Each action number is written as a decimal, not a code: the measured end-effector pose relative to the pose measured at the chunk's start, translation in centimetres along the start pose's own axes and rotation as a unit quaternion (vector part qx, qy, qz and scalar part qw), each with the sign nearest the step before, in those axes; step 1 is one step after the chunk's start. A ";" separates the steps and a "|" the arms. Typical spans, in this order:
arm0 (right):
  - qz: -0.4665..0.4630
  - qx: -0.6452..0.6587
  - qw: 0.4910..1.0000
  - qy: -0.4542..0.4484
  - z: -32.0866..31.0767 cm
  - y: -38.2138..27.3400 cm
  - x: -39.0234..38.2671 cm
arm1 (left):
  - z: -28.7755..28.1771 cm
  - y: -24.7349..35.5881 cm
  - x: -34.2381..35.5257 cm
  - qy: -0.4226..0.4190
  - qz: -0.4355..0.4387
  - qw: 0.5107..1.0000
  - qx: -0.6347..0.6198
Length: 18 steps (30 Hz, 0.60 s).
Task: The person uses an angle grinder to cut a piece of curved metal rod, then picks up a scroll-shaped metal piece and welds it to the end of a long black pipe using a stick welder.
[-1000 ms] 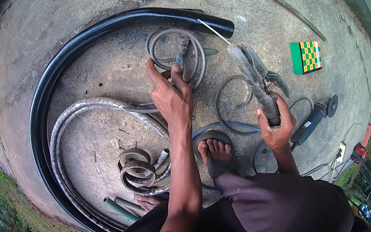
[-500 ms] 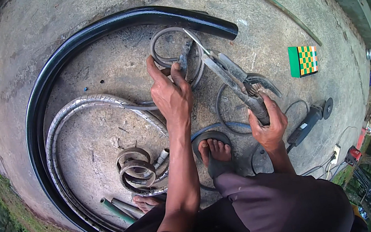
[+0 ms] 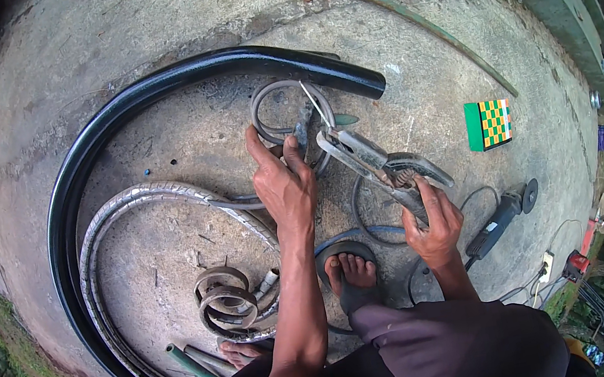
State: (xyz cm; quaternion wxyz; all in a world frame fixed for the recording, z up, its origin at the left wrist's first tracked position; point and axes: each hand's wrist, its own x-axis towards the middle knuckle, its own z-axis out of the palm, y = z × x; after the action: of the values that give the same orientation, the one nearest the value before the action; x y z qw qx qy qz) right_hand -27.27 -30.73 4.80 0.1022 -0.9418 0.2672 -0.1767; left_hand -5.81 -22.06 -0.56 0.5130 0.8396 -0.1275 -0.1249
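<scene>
My left hand [image 3: 283, 184] grips a small dark metal piece [image 3: 301, 125] and holds it against a grey metal ring [image 3: 265, 106] lying on the concrete. My right hand [image 3: 431, 224] is closed on the handle of a clamp-type welding electrode holder [image 3: 365, 157]. Its thin rod [image 3: 316, 105] points up-left, with the tip over the ring, just right of the piece under my left fingers. A second wire loop [image 3: 366, 201] lies below the holder.
A long black curved pipe [image 3: 142, 104] arcs around the work spot, with a twisted curved bar [image 3: 157, 194] inside it. Metal scrolls [image 3: 223, 291] and a green tube [image 3: 187, 362] lie near my sandalled foot [image 3: 349, 269]. An angle grinder [image 3: 498, 222], a power strip [image 3: 545, 263] and a green checkered block [image 3: 488, 124] lie at right.
My right hand has swung the electrode holder leftward and down, bringing the rod tip from the pipe's end to the ring. My left hand has stayed on the piece.
</scene>
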 end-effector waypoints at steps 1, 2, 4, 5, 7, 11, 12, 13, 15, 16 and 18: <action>-0.003 0.000 1.000 0.005 0.0 0.1 0.2 | 0.1 -0.1 0.2 0.000 0.000 1.000 -0.001; -0.003 0.001 1.000 0.006 0.0 0.1 0.2 | 0.1 -0.2 0.1 -0.003 -0.004 1.000 0.001; -0.008 -0.001 1.000 0.005 -0.1 0.2 0.1 | 0.1 0.0 0.1 -0.017 -0.027 0.999 0.014; -0.012 -0.003 1.000 0.006 -0.1 0.3 0.1 | 0.0 0.5 0.3 -0.028 -0.046 0.998 0.024; -0.007 -0.006 1.000 -0.002 -0.2 0.3 -0.3 | 0.0 0.4 0.1 -0.033 -0.052 0.998 0.026; -0.020 -0.010 1.000 0.013 -0.3 0.5 0.0 | 0.2 0.2 0.3 -0.022 -0.028 0.999 0.016; -0.029 -0.011 0.999 0.018 -0.4 0.5 -0.1 | 0.1 0.3 0.2 -0.030 -0.036 0.999 0.024; -0.019 -0.008 1.000 0.009 -0.3 0.4 -0.1 | 0.1 0.2 0.2 -0.023 -0.033 0.999 0.019; 0.005 -0.008 1.000 -0.015 -0.2 0.2 -0.1 | 0.3 -0.1 0.2 -0.015 -0.031 0.999 0.009; 0.008 -0.005 1.000 -0.021 -0.2 0.2 -0.1 | 0.2 -0.1 0.2 -0.019 -0.036 0.999 0.015; -0.005 -0.004 1.000 -0.004 -0.3 0.3 0.0 | 0.4 -0.1 0.2 -0.018 -0.030 0.999 0.014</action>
State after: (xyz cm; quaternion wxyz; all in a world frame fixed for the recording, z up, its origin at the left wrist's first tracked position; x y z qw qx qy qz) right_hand -27.55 -30.97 4.99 0.0987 -0.9442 0.2628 -0.1721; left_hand -5.75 -22.37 -0.83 0.4944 0.8480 -0.1136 -0.1537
